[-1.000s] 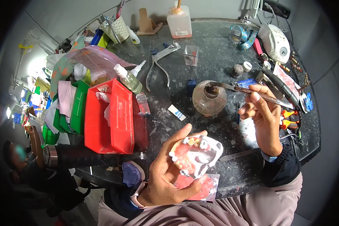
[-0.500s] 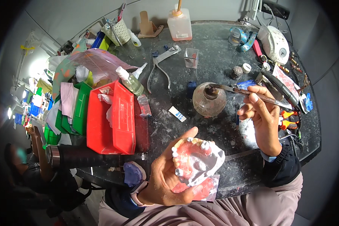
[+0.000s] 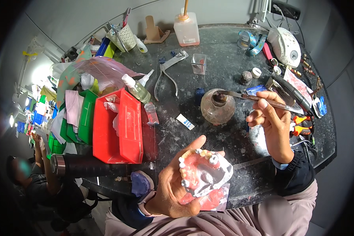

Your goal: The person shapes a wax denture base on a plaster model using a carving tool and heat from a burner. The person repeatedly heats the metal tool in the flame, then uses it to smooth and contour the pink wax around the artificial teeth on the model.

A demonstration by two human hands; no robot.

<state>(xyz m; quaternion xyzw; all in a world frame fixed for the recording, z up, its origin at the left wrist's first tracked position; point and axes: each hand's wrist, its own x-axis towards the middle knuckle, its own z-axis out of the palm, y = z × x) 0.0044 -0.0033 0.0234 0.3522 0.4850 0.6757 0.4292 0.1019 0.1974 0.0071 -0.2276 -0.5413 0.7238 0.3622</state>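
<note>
In my left hand is a white plaster dental cast with pink wax and artificial teeth along its arch. My thumb and fingers are wrapped round its edge. A pink wax sheet lies under the cast, partly hidden by it and the hand. Between the thumb and fingers of my right hand is a wax knife with a brown handle. Its metal blade reaches left to the neck of a round glass spirit lamp; I cannot make out a flame there.
Left of my hands stand a red bin, green bins and a dark flask. A purple cast sits beside my left wrist. Pliers and a clear cup lie farther back. Orange-handled cutters are at right. Another person sits far left.
My left hand has shifted slightly left and down with the dental cast, which has tilted a little. The right hand keeps the wax knife at the lamp. The whole view has moved slightly.
</note>
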